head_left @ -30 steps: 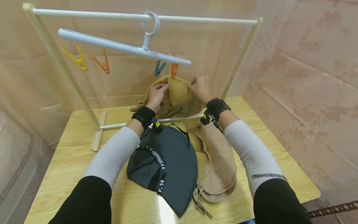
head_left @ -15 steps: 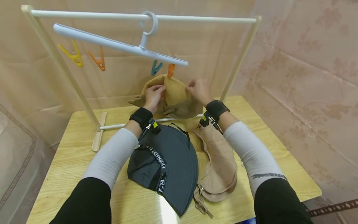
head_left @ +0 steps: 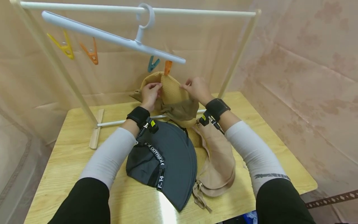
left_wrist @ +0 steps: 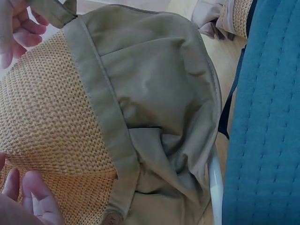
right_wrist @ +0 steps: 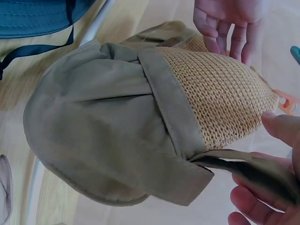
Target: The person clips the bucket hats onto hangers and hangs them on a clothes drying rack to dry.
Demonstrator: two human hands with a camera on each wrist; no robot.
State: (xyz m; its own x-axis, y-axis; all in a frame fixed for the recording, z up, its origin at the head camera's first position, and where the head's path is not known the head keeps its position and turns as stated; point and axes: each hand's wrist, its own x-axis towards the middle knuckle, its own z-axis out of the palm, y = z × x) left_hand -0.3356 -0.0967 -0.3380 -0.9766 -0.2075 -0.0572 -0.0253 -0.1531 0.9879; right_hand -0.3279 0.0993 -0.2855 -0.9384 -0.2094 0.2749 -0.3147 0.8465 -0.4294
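Note:
A sun hat (head_left: 173, 91) with a tan woven crown and an olive cloth brim hangs from an orange clothespin (head_left: 167, 67) near the low right end of a white hanger (head_left: 112, 39). My left hand (head_left: 150, 95) pinches the woven crown at a fold, thumb and forefinger close together. At the crown's other edge is my right hand (head_left: 198, 90). In the right wrist view its thumb (right_wrist: 281, 126) comes right to the weave, spread apart from the loosely curled fingers. An olive cloth strap (right_wrist: 234, 157) crosses in front of those fingers, blurred.
The hanger hooks over a rack's white top rail (head_left: 201, 11). Yellow (head_left: 64, 46), orange (head_left: 91, 53) and teal (head_left: 153, 63) clothespins also hang from it. A dark cap (head_left: 170, 155) and a beige brimmed hat (head_left: 218, 161) lie on the wooden table (head_left: 64, 186).
In the head view, the hanger, hat and both hands have shifted slightly left. The hanger tilts more steeply, its left end higher. The right fingers reach further left over the hat's edge.

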